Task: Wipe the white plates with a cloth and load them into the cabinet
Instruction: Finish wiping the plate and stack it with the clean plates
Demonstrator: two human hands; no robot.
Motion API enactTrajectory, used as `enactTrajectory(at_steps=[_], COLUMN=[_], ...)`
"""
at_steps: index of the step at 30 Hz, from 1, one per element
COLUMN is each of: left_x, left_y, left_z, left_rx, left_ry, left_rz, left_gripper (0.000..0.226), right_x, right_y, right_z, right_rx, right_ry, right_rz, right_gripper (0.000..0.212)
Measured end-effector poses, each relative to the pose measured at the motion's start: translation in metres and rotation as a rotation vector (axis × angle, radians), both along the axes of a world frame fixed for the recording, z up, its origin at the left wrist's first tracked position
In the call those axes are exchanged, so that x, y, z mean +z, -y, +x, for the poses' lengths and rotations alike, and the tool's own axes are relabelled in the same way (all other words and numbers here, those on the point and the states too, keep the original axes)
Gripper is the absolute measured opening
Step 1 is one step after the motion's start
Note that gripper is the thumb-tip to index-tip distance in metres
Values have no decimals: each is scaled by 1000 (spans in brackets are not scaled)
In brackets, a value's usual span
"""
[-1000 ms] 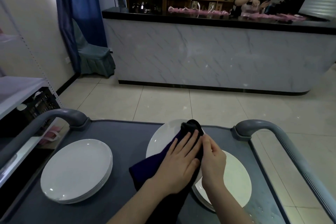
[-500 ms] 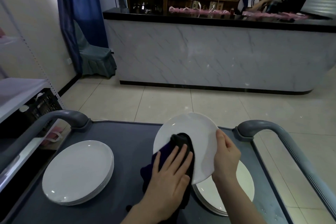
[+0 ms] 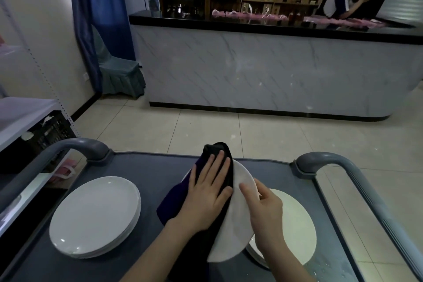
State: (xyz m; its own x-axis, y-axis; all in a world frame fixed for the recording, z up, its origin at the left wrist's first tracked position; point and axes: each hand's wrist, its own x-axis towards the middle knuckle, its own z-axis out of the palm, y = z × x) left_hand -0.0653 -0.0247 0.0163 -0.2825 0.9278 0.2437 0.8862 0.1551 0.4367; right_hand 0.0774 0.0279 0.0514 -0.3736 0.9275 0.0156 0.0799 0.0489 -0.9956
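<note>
I hold one white plate (image 3: 235, 224) tilted on edge above the grey cart top (image 3: 148, 176). My right hand (image 3: 263, 210) grips its right rim, fingers curled round the edge. My left hand (image 3: 206, 192) lies flat with straight fingers on a dark cloth (image 3: 174, 199), pressing it against the plate's left face. The cloth drapes down over the plate and hides much of it. A stack of white plates (image 3: 93, 217) sits on the cart's left side. Another stack (image 3: 295, 231) lies at the right, partly behind my right hand.
The cart has grey curved handles at the left (image 3: 75, 146) and the right (image 3: 332, 162). A white shelf with a dark crate (image 3: 45, 130) stands at the left. Beyond the tiled floor runs a marble-fronted counter (image 3: 263, 75), with a person (image 3: 338, 0) behind it.
The plate has turned from facing me to nearly edge-on. My left hand and the cloth slid up to its top edge. My right hand shifted lower on the rim.
</note>
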Motion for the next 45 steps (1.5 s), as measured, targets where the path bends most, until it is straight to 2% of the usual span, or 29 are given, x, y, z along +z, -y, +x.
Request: enactTrajectory(at_steps=[3,4,7,8,14,17,20,24,28,31,35,39,42,45], left_x=[0,2,12,14,24,26,26,18,10,13,27,31,19,3], left_y=[6,9,15,17,14,15,18,30,41,41,32,28,30,37], left_z=[-17,-25,-43,-46,-41,-38,-33,-26,-22,-29,-37,-38,-25,-16], left_rx=[65,79,47,32,-57,-75,-12,154,207,177,84,-39,74,278], left_ry=[-13,64,424,456,437,446,523,577,609,639,602,532,584,714], left_rz=[103,99,60,87,206,204,252,408,374,324,255,124,179,328], left_gripper=[66,64,36,35,28,27,15,19,15,4,17,16,24,24], right_x=[10,13,23,26,32,30,31,26,9,8,27,32,30,24], right_y=[-8,-11,-22,-25,-36,-38,-42,-39,-30,-33,-46,-49,-50,-46], right_z=[9,13,22,24,19,16,17,22,28,30,26,14,11,16], right_rx=[118,172,317,358,528,525,480,295,143,203,368,556,558,446], right_ry=[77,90,94,95,156,158,113,-48,-87,-15,84,226,239,108], right_rz=[90,118,174,184,266,294,279,157,33,51,175,249,264,206], right_gripper=[28,28,30,30,32,28,22,21,19,20,24,17,15,17])
